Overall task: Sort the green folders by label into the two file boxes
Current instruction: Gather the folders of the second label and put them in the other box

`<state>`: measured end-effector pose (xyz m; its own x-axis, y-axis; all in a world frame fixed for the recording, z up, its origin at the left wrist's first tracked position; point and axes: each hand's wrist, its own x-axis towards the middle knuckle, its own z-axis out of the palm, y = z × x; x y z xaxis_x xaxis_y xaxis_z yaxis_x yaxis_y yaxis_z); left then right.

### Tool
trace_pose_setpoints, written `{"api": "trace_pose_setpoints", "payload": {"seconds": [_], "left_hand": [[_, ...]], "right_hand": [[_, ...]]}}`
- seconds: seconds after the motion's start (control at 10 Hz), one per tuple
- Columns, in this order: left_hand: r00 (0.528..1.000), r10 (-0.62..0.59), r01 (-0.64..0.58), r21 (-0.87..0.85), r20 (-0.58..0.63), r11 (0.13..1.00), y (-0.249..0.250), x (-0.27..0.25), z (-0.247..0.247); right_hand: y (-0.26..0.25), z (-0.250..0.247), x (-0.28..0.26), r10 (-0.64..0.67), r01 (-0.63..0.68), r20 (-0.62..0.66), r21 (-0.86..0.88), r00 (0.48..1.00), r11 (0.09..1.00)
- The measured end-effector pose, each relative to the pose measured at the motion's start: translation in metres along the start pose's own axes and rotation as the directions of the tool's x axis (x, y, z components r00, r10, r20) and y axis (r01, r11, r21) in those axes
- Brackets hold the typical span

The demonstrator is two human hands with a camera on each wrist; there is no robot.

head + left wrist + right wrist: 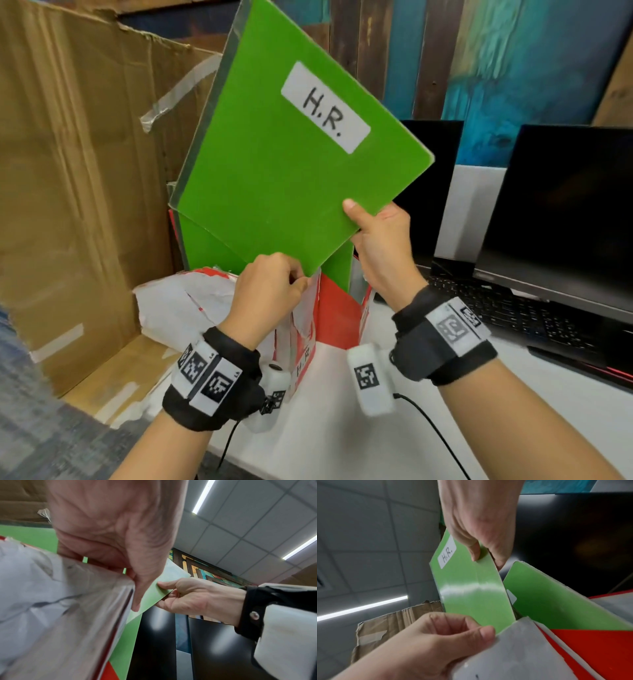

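A green folder (274, 178) with a white "H.R." label (325, 108) is held up tilted, its lower corner at the mouth of a red and white file box (337, 318) marked "H.R." on its front. My right hand (356, 219) pinches the folder's lower right edge, thumb on its front face. My left hand (299, 279) grips the top edge of the box's white wall (513, 649) right beside the folder's lower corner. Another green folder (556, 604) stands inside the box.
A big open cardboard box (78, 178) fills the left side. A crumpled white and red box (181, 308) lies left of the file box. Two dark monitors (561, 212) and a keyboard (513, 308) stand on the white desk (342, 428) at right.
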<state>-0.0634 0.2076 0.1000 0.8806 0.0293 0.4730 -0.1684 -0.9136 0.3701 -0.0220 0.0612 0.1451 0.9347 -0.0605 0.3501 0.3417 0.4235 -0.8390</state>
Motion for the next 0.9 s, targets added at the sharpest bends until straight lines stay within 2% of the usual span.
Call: {"api": "trace_pose_setpoints", "payload": {"seconds": [0.1, 0.2, 0.3, 0.4, 0.5, 0.6, 0.8, 0.9], "left_hand": [[1.0, -0.009, 0.009, -0.007, 0.013, 1.0, 0.0, 0.002, 0.0], [1.0, -0.011, 0.011, -0.005, 0.011, 1.0, -0.001, 0.004, 0.001], [1.0, -0.013, 0.013, 0.008, 0.009, 1.0, 0.0, 0.004, 0.001], [1.0, -0.002, 0.002, 0.004, 0.015, 1.0, 0.0, 0.004, 0.002], [1.0, 0.003, -0.003, -0.004, 0.012, 1.0, -0.004, 0.004, 0.002], [1.0, 0.0, 0.0, -0.009, 0.006, 1.0, -0.005, 0.003, 0.003], [1.0, 0.008, -0.008, -0.001, -0.006, 1.0, -0.003, 0.003, 0.003], [1.0, -0.008, 0.009, 0.007, -0.008, 1.0, -0.004, 0.006, 0.003]], "right_hand": [[0.01, 0.003, 0.009, -0.07, 0.072, 0.015, -0.162, 0.997, 0.984], [0.019, 0.005, 0.02, -0.095, 0.1, 0.031, -0.357, 0.995, 0.929], [0.024, 0.01, 0.019, -0.093, 0.147, 0.123, -0.564, 0.988, 0.812], [0.041, 0.013, 0.015, -0.093, 0.186, 0.164, -0.751, 0.982, 0.633], [0.059, 0.013, 0.009, -0.066, 0.167, 0.155, -0.865, 0.986, 0.473], [0.078, 0.009, 0.009, -0.019, 0.136, 0.14, -0.905, 0.99, 0.404], [0.079, 0.011, 0.013, 0.047, 0.065, 0.085, -0.943, 0.995, 0.327], [0.075, 0.008, 0.007, 0.023, 0.071, 0.087, -0.918, 0.996, 0.391]]}}
